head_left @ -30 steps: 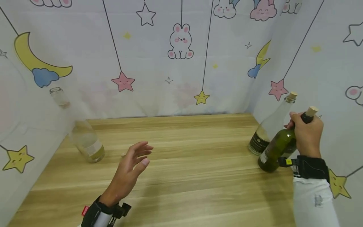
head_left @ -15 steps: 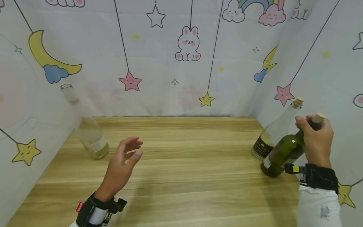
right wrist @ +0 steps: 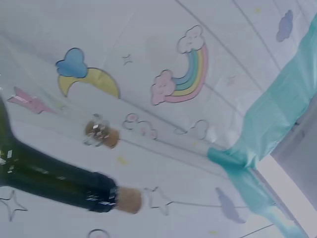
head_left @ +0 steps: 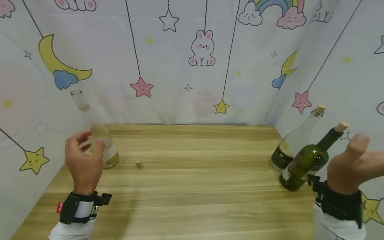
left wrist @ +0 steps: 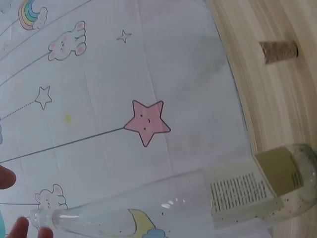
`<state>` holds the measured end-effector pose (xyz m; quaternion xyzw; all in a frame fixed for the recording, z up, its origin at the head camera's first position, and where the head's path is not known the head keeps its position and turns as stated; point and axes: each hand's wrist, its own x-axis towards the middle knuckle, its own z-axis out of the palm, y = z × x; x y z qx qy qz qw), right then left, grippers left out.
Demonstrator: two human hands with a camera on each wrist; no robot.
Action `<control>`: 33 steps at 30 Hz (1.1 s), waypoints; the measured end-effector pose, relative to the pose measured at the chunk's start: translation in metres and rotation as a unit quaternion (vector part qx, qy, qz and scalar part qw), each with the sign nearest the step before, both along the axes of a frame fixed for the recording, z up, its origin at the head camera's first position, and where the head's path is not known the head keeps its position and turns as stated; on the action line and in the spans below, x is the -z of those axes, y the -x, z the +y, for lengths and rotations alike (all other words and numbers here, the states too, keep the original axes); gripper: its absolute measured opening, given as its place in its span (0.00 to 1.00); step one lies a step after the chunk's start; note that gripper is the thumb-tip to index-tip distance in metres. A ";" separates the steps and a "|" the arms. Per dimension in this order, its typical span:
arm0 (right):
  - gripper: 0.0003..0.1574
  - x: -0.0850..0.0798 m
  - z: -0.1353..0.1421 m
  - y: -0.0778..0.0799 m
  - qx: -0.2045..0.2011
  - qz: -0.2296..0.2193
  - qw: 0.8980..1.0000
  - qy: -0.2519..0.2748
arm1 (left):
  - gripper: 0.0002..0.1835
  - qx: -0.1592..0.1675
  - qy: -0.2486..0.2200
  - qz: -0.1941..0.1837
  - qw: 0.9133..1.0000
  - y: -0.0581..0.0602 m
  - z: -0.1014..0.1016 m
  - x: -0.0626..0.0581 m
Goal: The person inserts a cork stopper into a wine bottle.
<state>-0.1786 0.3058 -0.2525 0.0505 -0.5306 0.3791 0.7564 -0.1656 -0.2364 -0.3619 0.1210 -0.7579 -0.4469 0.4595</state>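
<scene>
A clear uncorked bottle stands on the left of the wooden table. My left hand is in front of it with fingers loosely bent, holding nothing. In the left wrist view, its fingertips show close to the neck of that bottle; touching or apart, I cannot tell. A small loose cork stands on the table to the right of the clear bottle. At the right, a green bottle is stoppered with a cork. Beside it my right hand is off the bottle, thumb out.
Behind the green bottle stands a second clear bottle, dark-labelled and corked. White printed curtains close off the back and both sides of the wooden table. Teal fabric edges the curtain in the right wrist view.
My right hand has let go of the green bottle's neck and moved off it. My left hand has moved left to the clear bottle, uncovering the loose cork. The head view has shifted slightly.
</scene>
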 end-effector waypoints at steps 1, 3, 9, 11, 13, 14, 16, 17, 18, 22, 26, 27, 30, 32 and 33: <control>0.44 -0.004 -0.013 -0.002 -0.007 0.015 1.000 -0.010 | 0.24 -0.011 -0.012 -0.006 1.000 0.004 -0.006 -0.001; 0.43 -0.011 -0.039 -0.002 -0.015 0.058 0.997 -0.038 | 0.32 -0.019 -0.034 -0.026 0.999 0.013 -0.017 -0.004; 0.33 -0.006 -0.089 0.001 -0.036 0.077 0.991 -0.102 | 0.47 0.013 -0.084 -0.073 0.994 0.042 -0.040 -0.002; 0.31 0.000 -0.094 0.003 -0.057 0.041 0.988 -0.134 | 0.49 0.026 -0.097 -0.094 0.990 0.051 -0.044 0.001; 0.31 0.007 -0.095 0.003 -0.088 -0.014 0.981 -0.173 | 0.50 0.033 -0.102 -0.113 0.988 0.059 -0.048 0.005; 0.31 0.010 -0.095 0.003 -0.100 -0.044 0.975 -0.194 | 0.50 0.035 -0.103 -0.119 0.987 0.063 -0.049 0.006; 0.31 0.015 -0.094 0.003 -0.126 -0.104 0.959 -0.230 | 0.50 0.033 -0.104 -0.128 0.986 0.070 -0.052 0.008; 0.31 0.017 -0.093 0.003 -0.134 -0.130 0.952 -0.243 | 0.50 0.030 -0.103 -0.130 0.986 0.073 -0.053 0.009; 0.31 0.019 -0.092 0.004 -0.138 -0.148 0.946 -0.253 | 0.49 0.028 -0.102 -0.130 0.986 0.077 -0.054 0.010; 0.28 0.025 -0.088 0.007 -0.138 -0.203 0.927 -0.282 | 0.43 0.019 -0.104 -0.141 0.984 0.088 -0.057 0.016; 0.24 0.030 -0.085 0.008 -0.141 -0.255 0.908 -0.301 | 0.38 0.014 -0.104 -0.154 0.983 0.095 -0.059 0.022; 0.23 0.032 -0.084 0.009 -0.143 -0.262 0.905 -0.302 | 0.37 0.015 -0.104 -0.154 0.983 0.096 -0.060 0.023; 0.21 0.034 -0.084 0.010 -0.147 -0.271 0.902 -0.303 | 0.37 0.024 -0.109 -0.158 0.981 0.099 -0.061 0.026; 0.21 0.036 -0.085 0.012 -0.147 -0.272 0.901 -0.303 | 0.37 0.028 -0.114 -0.161 0.980 0.099 -0.061 0.026; 0.21 0.037 -0.085 0.012 -0.146 -0.273 0.901 -0.303 | 0.36 0.030 -0.115 -0.161 0.980 0.099 -0.061 0.026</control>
